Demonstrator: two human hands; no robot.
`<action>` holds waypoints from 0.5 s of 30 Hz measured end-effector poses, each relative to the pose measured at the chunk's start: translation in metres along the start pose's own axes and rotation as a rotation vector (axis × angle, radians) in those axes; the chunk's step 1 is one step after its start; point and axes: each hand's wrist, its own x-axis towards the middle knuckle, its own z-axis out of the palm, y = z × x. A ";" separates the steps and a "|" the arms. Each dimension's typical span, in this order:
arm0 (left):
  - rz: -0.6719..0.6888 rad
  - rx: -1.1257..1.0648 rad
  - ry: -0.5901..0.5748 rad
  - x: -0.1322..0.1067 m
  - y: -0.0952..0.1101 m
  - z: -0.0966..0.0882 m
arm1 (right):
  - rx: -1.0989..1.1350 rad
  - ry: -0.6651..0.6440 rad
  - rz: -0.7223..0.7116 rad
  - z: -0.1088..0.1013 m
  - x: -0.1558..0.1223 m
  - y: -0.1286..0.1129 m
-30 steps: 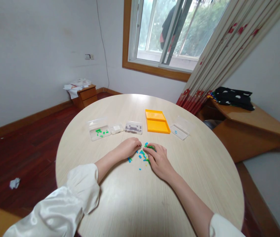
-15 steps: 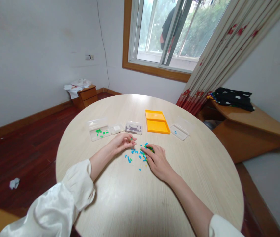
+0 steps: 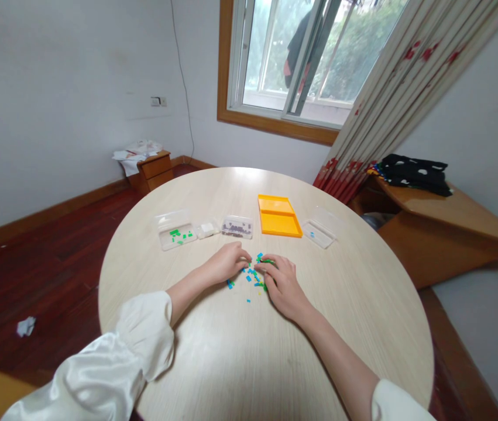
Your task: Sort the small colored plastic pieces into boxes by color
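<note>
No legible writing or brand anywhere; if there's print on the boxes it's too small to read.

L hand (image 3: 227,265): palm down, fingers curled in, thumb + forefinger tips drawn close together (narrow gap) at the left edge of the loose blue/green pieces (image 3: 252,275). Can't tell if a piece sits between the tips.

R hand (image 3: 282,282): palm down, fingers loosely bent and not closed, tips resting on the green bits at the right edge of the same scatter. No grip on anything visible.

Pieces lie on the round table (image 3: 363,304), nearer the person than the yellow tray (image 3: 278,216) and slightly left of it, between the two hands. A few strays lie further from the tray, towards the person.

Row level w/ the tray: just left of it, clear box w/ dark pieces (image 3: 237,227). Further left, small white box (image 3: 207,229), then clear box w/ green pieces (image 3: 177,231), lid open. Just right of the tray, clear box w/ a blue piece (image 3: 318,234), lid open too. White satin sleeves on both arms.
</note>
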 end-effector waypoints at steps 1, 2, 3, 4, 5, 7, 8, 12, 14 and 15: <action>0.020 0.028 -0.029 0.000 0.001 0.000 | 0.005 0.016 -0.001 -0.001 0.000 0.000; 0.035 0.050 -0.050 0.000 0.001 0.000 | 0.011 0.026 -0.005 -0.001 0.000 0.000; 0.046 0.064 -0.062 0.000 0.002 0.000 | 0.016 0.031 -0.010 -0.002 0.000 -0.001; 0.053 0.073 -0.067 0.000 0.002 0.000 | 0.020 0.034 -0.016 -0.002 0.001 -0.001; 0.056 0.077 -0.067 0.000 0.002 0.000 | 0.020 0.034 -0.022 -0.002 0.001 -0.001; 0.054 0.074 -0.059 0.000 0.001 0.000 | 0.012 0.036 -0.034 -0.003 0.001 -0.001; 0.051 0.069 -0.052 -0.001 0.001 0.001 | 0.005 0.038 -0.039 -0.002 0.000 -0.001; -0.002 -0.044 0.036 0.001 -0.004 0.003 | -0.019 0.043 -0.042 -0.003 0.000 0.000; -0.088 -0.195 0.090 0.002 -0.005 0.002 | -0.037 0.040 -0.032 -0.003 0.000 0.001; -0.148 -0.302 0.114 0.003 -0.005 0.001 | -0.047 0.038 -0.024 -0.003 0.000 0.002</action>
